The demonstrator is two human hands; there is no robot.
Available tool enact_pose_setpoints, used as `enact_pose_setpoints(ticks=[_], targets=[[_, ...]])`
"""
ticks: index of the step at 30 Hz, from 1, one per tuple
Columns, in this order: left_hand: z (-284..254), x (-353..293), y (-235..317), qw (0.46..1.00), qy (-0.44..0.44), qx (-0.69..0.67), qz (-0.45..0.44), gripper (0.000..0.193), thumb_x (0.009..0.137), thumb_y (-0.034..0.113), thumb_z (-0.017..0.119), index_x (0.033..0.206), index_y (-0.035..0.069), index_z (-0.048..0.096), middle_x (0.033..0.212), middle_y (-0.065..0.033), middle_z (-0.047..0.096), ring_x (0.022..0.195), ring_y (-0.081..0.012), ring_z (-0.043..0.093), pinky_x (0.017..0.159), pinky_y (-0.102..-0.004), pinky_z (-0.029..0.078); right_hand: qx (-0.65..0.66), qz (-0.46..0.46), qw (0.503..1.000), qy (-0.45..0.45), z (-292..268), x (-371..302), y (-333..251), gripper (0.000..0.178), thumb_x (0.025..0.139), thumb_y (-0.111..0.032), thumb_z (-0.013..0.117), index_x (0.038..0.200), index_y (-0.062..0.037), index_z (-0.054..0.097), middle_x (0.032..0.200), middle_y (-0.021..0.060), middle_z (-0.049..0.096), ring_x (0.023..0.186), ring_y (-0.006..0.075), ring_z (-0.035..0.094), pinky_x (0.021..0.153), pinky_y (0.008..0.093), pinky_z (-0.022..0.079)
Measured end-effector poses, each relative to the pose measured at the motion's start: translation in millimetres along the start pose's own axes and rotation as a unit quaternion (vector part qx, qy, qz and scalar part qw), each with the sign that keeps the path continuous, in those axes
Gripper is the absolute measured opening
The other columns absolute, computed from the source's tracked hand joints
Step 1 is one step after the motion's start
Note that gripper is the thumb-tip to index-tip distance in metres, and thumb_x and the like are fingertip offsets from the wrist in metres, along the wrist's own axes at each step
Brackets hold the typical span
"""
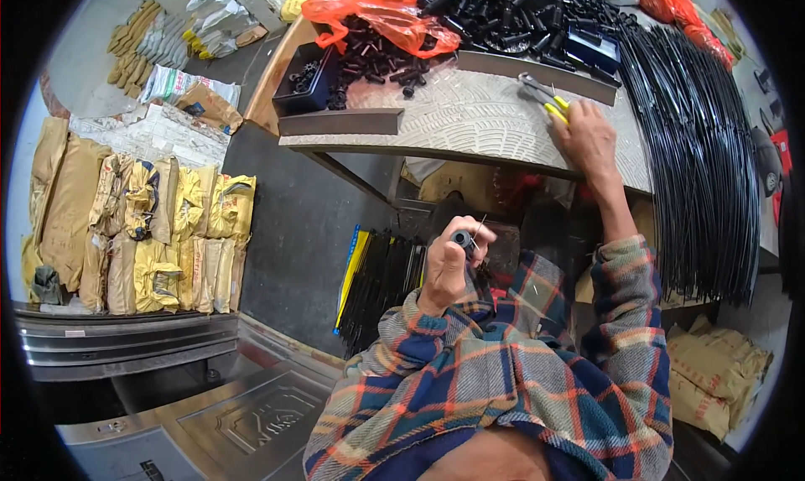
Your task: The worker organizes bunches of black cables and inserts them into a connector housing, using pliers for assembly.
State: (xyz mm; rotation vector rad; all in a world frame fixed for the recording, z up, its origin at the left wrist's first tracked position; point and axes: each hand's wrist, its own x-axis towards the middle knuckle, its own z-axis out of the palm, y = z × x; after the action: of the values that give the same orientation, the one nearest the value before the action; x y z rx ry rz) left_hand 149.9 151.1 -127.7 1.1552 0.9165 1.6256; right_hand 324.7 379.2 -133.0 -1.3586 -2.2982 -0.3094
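My right hand reaches over the pale patterned tabletop, its fingers closed at the yellow handles of a pair of pliers. The pliers' metal jaws point to the far left. Close to my lap, my left hand is wrapped round a black cylindrical part with a round end facing up. Beside that part a thin, light wire-like piece sticks up by the fingers. Most of the held part is hidden in the palm.
Black cylindrical parts heap at the table's back behind a metal strip. A dark blue box and orange plastic bag are left. Long black rods bundle at right. Wrapped packages stack at far left.
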Motion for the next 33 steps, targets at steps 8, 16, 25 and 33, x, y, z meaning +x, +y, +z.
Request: enact_pose_setpoints(ticks=[8,16,25,33], targets=[[-9.1,3.4,-2.5,0.999,-0.036,-0.006,-0.004,0.058,0.083,0.059,0.043,0.079,0.001,0.045,0.062,-0.0036,0.042,0.054,-0.0105,0.041,0.049,-0.0233,0.035,0.383,-0.093,0.914,-0.099,-118.8,-63.5,-53.2,0.023,0.078,-0.009,0.06,0.1,-0.0056,0.058,0.098,0.0132,0.053,0.087,0.0251,0.054,0.077,0.0338,0.044],[3.7,2.2,7.4,0.99,0.03,0.127,-0.053,0.07,0.081,0.069,0.031,0.08,0.002,0.05,0.064,0.0024,0.046,0.054,-0.0038,0.043,0.047,-0.0157,0.031,-0.205,-0.298,0.926,0.109,-140.6,-68.4,-62.5,0.038,0.081,-0.022,0.055,0.119,-0.0221,0.054,0.126,-0.0059,0.042,0.12,0.0095,0.039,0.107,0.0474,0.016],[8.4,-5.3,5.7,0.98,0.082,0.18,0.003,0.065,0.086,0.064,0.029,0.086,0.003,0.052,0.063,0.0026,0.048,0.054,-0.0039,0.044,0.048,-0.0175,0.034,-0.162,-0.332,0.922,0.118,-132.3,-89.4,-66.3,0.034,0.082,-0.014,0.054,0.115,-0.0091,0.057,0.112,0.0054,0.043,0.101,0.0177,0.048,0.091,0.0404,0.037],[-12.9,-13.9,16.7,0.968,-0.196,0.149,0.037,0.06,0.083,0.039,0.057,0.126,-0.001,0.042,0.106,-0.0155,0.057,0.087,-0.0226,0.059,0.073,-0.0298,0.046,0.362,-0.232,0.721,-0.543,-173.1,-60.7,-31.9,0.032,0.08,-0.027,0.063,0.093,-0.0002,0.051,0.09,0.0112,0.058,0.071,0.0203,0.06,0.059,0.0304,0.048]])
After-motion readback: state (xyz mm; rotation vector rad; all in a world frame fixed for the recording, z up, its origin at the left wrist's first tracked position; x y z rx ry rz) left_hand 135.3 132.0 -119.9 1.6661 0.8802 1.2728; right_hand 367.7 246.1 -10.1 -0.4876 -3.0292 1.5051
